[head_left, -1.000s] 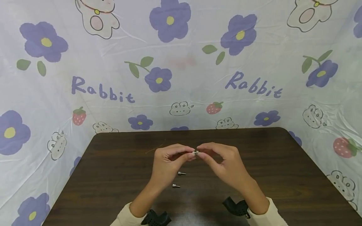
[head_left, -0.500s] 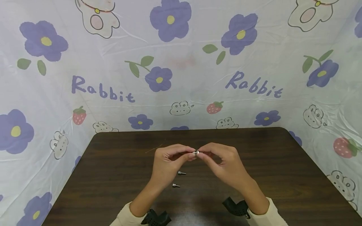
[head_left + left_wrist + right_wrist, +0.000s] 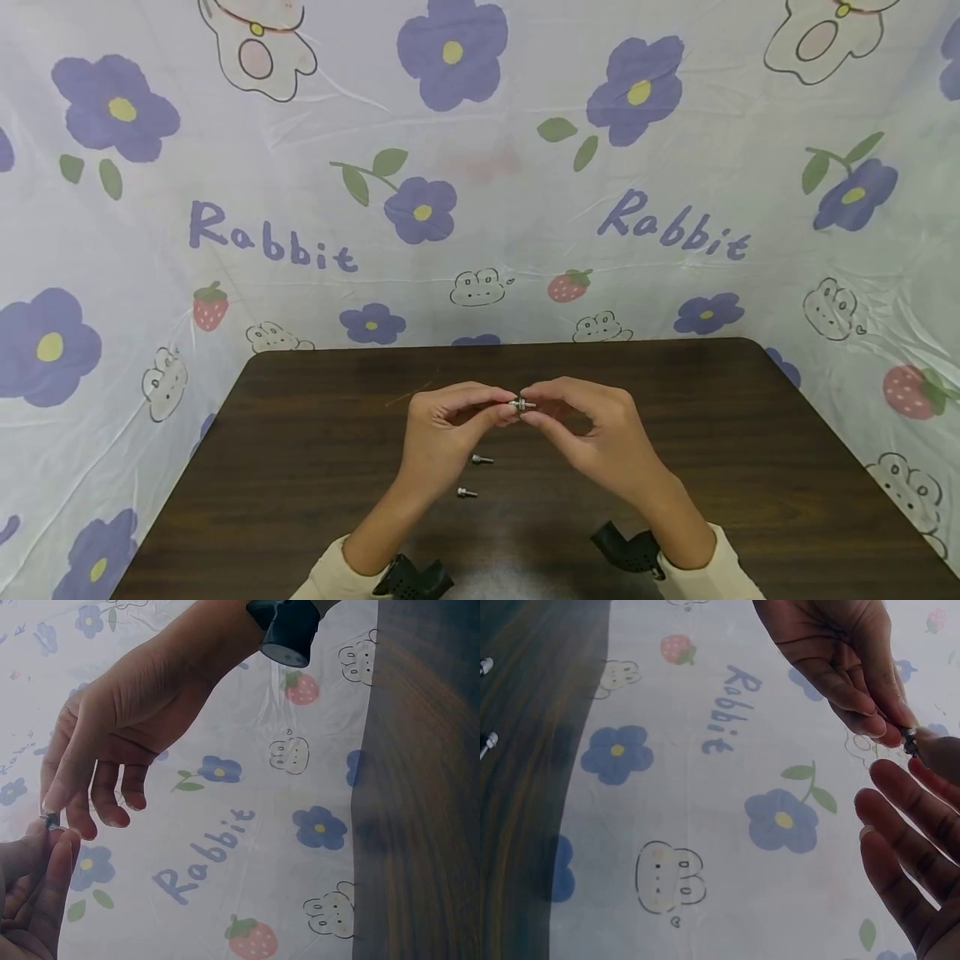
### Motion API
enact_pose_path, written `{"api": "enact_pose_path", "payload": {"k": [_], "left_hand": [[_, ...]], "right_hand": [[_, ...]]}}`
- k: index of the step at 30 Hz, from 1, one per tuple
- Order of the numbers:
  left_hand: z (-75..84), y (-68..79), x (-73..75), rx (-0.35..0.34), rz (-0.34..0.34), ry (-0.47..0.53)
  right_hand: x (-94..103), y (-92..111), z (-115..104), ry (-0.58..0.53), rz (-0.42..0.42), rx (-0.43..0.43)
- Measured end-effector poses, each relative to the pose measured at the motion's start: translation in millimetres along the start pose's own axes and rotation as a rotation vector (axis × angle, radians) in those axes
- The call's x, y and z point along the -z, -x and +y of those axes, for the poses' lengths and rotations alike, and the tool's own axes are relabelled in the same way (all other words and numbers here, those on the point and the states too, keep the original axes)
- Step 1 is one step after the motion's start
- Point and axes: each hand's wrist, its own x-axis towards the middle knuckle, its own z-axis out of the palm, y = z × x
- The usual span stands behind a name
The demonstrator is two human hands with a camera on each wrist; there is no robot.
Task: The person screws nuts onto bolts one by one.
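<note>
My left hand [image 3: 442,433] pinches a small metal bolt [image 3: 532,405] by its head end, and the shank sticks out to the right. On the bolt sits a nut [image 3: 522,404], with the thumb and forefinger of my right hand [image 3: 600,425] at its edges. In the left wrist view the right hand [image 3: 112,735] comes from above, its other fingers loosely bent. The right wrist view shows the bolt [image 3: 909,741] between both hands' fingertips; the head is hidden there. Both hands are raised over the dark table [image 3: 337,483].
Two more bolts lie on the table below the hands, an upper bolt [image 3: 482,460] and a lower bolt [image 3: 467,493]. A thin brown strand [image 3: 408,394] lies near the left hand. A printed cloth [image 3: 480,167] hangs behind and along the sides.
The right thumb and forefinger have shifted slightly at the nut, and more of the bolt's shank shows. The left hand keeps its place and grip.
</note>
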Motion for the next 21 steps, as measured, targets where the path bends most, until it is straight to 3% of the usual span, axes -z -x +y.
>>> {"api": "enact_pose_path", "payload": {"k": [4, 15, 21], "left_hand": [[-0.1, 0.7, 0.4, 0.005, -0.005, 0.000], [1.2, 0.2, -0.2, 0.008, -0.010, -0.021], [2.0, -1.2, -0.5, 0.006, 0.002, -0.008]], "right_hand": [[-1.3, -0.7, 0.5, 0.005, 0.000, 0.028], [-3.8, 0.3, -0.9, 0.042, -0.041, -0.078], [0.6, 1.5, -1.7, 0.009, -0.021, -0.158]]}}
